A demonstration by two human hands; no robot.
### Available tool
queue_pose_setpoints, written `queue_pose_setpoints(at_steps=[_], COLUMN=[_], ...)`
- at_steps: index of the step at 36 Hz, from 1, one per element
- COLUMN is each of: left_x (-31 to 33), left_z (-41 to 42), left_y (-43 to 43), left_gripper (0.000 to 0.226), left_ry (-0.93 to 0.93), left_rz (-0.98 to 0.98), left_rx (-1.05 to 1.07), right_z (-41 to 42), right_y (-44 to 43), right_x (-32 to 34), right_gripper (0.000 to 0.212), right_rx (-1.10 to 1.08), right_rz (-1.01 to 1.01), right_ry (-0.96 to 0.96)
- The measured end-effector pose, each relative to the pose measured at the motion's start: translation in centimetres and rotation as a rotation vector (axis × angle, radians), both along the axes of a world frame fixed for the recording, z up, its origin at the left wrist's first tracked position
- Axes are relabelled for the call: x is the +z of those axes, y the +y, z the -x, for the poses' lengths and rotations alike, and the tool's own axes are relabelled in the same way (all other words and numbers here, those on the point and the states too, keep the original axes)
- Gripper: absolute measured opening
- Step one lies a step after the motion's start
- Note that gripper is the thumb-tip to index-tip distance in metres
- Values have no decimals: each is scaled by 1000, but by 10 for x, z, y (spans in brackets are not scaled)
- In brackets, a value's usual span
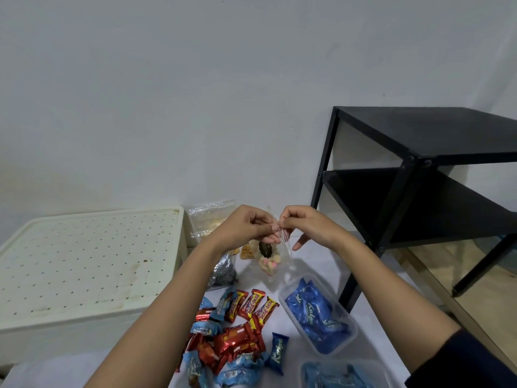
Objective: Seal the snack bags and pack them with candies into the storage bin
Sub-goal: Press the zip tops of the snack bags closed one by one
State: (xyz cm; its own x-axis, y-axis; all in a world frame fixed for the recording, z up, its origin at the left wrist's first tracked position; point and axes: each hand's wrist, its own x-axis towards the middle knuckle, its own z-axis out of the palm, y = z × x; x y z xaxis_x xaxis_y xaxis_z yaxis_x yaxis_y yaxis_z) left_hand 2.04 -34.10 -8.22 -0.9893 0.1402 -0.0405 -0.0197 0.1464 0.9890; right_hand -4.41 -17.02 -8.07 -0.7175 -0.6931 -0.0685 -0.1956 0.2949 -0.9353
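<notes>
Head view: both hands, left (pixel 246 228) and right (pixel 305 225), pinch the clear snack bag (pixel 275 261) top, hiding its seal.

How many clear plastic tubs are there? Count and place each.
2. One tub right of the loose candies, holding blue packs; a second tub at the bottom edge, cut off by the frame. More may lie outside view.

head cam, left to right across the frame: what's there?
Cream perforated bin lid → empty clear zip bags → left hand → snack bag being pinched → right hand → clear tub of blue candies → black metal shelf.
</notes>
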Motion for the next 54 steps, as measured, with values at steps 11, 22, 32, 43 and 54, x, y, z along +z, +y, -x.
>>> queue_pose_setpoints(at_steps=[11,22,32,43,54], left_x=[-1,-5,-8,-1,-10], left_z=[2,4,9,7,1], left_y=[6,13,13,12,2], left_gripper=[10,12,9,13,25], left_ry=[13,-12,-29,-30,130], left_rz=[-57,-115,-238,-448,-185], left_rx=[29,97,253,413,631], right_z=[-3,2,-5,-14,-15], right_y=[10,19,10,6,0], right_x=[-2,-4,-11,-21,-8], right_gripper=[9,16,5,19,13], right_rx=[-24,-58,-227,-299,-403], right_rz=[119,-3,27,44,240], right_ry=[-75,-49,162,535,390])
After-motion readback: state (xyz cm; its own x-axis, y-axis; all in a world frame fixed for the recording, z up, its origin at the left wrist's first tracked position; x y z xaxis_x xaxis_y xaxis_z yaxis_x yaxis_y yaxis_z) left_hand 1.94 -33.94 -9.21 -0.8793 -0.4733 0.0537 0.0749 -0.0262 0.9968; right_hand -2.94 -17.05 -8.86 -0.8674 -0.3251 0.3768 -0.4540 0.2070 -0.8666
